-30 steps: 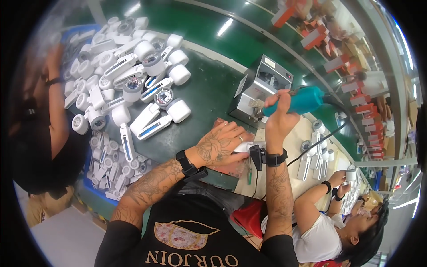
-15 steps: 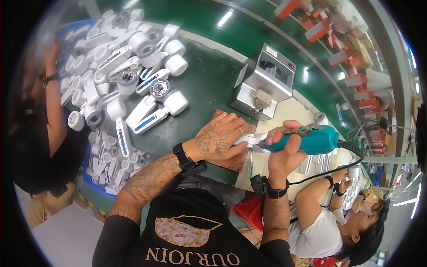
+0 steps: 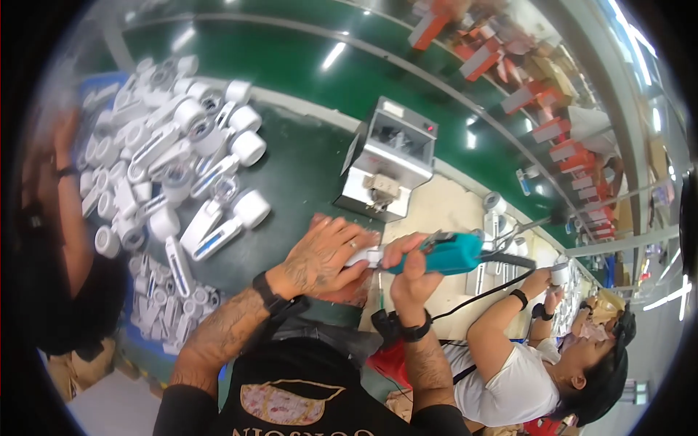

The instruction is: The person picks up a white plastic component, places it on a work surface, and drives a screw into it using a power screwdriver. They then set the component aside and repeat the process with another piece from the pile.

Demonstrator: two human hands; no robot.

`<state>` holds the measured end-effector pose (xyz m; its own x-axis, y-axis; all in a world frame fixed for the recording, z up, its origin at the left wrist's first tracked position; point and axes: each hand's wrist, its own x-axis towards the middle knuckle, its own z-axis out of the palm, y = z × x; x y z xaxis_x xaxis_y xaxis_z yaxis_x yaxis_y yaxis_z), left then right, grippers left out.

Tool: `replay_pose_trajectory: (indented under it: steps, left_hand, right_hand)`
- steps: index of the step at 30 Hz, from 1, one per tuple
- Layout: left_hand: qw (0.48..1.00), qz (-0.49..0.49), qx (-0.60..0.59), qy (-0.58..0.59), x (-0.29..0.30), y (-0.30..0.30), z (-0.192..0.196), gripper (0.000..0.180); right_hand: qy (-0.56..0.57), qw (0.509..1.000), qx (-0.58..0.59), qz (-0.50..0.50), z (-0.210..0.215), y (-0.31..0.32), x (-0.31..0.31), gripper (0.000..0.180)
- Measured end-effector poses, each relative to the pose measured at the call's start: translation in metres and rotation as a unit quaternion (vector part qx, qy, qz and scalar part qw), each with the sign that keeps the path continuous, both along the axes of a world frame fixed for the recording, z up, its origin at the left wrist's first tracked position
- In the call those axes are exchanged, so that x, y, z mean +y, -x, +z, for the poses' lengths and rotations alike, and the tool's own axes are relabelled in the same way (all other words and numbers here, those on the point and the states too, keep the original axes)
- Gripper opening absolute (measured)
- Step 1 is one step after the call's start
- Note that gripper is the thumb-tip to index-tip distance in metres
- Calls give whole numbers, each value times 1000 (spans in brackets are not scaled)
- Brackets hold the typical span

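My right hand [image 3: 412,275] grips a teal electric screwdriver [image 3: 452,254], held nearly level with its tip toward the left. The tip meets the end of a white handheld fan [image 3: 366,257]. My left hand [image 3: 320,256] is closed over that fan, so most of it is hidden beneath my palm and fingers. Under my left hand lies a reddish mat [image 3: 355,293]. A black cord [image 3: 486,294] trails from the screwdriver's rear.
A large heap of white fans [image 3: 156,145] fills the left of the green bench [image 3: 287,174]. A blue bin [image 3: 138,320] holds more. A grey screw-feeder machine [image 3: 389,160] stands beyond my hands. Co-workers sit at both sides; the right one, in a white shirt [image 3: 502,370], handles white parts.
The view has shifted, so the bench and machine appear further left and lower. My hands keep the same hold, with the screwdriver against the fan.
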<state>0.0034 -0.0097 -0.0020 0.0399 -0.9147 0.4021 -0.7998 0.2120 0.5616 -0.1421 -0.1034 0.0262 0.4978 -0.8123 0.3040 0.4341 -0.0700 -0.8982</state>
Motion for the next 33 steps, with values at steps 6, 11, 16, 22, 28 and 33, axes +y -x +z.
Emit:
replay_pose_trajectory:
  steps: [6,11,16,22,28,33]
  left_hand:
    - [999,-9,30,-34,-3,4,5,41]
    - [1000,3,19,-17,-7,7,12,42]
    - [997,-5,-70,44,13,8,-4,39]
    - [977,87,187,58,65,-11,26,41]
    - [710,317,551,303,140,-146,62,44]
    - [673,284,512,452,196,-304,58,27]
  right_hand:
    - [0,1000,3,-12,3,5,0,30]
    - [-6,1000,-7,-23,1,10,-3,33]
    - [11,997,-8,-71,13,19,17,44]
    - [57,985,-112,-118,31,76,35,61]
    - [-4,996,-37,-76,19,84,34,48]
    - [54,997,-8,-60,31,70,54,48]
